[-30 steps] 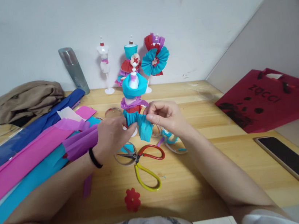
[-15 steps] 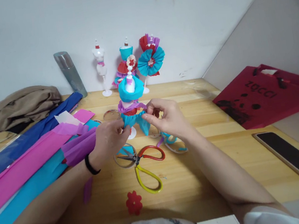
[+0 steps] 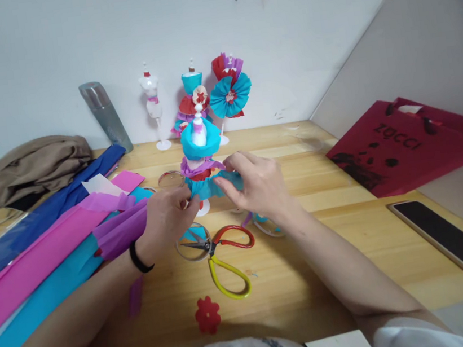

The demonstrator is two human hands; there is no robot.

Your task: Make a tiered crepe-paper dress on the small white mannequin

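A small white mannequin figure (image 3: 199,133) stands on the wooden table (image 3: 310,254), dressed in a blue paper collar, a purple band and a red layer. My left hand (image 3: 165,219) and my right hand (image 3: 259,187) both pinch a pleated strip of blue crepe paper (image 3: 210,186) and hold it around the figure's lower part. Fingers of both hands are closed on the strip. My left wrist wears a black band.
Scissors with red and yellow handles (image 3: 220,254) lie just before my hands, and a red paper flower (image 3: 208,315) lies nearer me. Rolls of pink, blue and purple crepe paper (image 3: 45,249) fill the left. Three dressed figures (image 3: 196,101), a steel flask (image 3: 105,116), a red bag (image 3: 407,144) and a phone (image 3: 454,241) stand around.
The blue strip, hanging loose from my hands a second ago, has been drawn in and wrapped close around the figure's lower part. Both hands moved slightly up and toward the figure.
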